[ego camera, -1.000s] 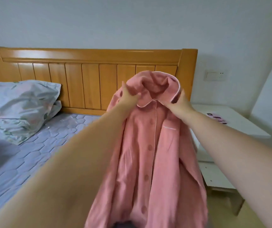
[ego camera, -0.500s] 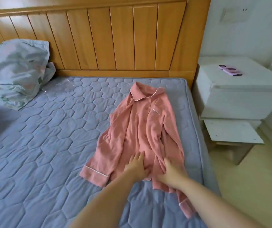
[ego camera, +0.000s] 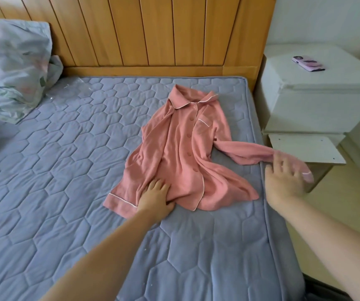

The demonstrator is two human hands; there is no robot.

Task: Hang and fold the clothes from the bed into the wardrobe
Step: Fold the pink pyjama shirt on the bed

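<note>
The shirt is lying front-up on the bed. The right hand, earlier at the hem, is now drawing a sleeve outward, its grip too blurred to tell. The left hand is pressing flat, fingers straight, likely readying a fold.

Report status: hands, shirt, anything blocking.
Left hand flat on pink shirt hem. Right hand at outstretched sleeve, grip unclear. Shirt buttoned, face-up on mattress. Nothing blocking.

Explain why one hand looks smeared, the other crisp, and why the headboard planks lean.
Head view: the right hand at the sleeve is smeared by motion, so its grip is unreadable; the left hand, flat on the pink shirt, is sharp. Head view: wide-angle distortion fans the headboard planks; light is soft.
</note>
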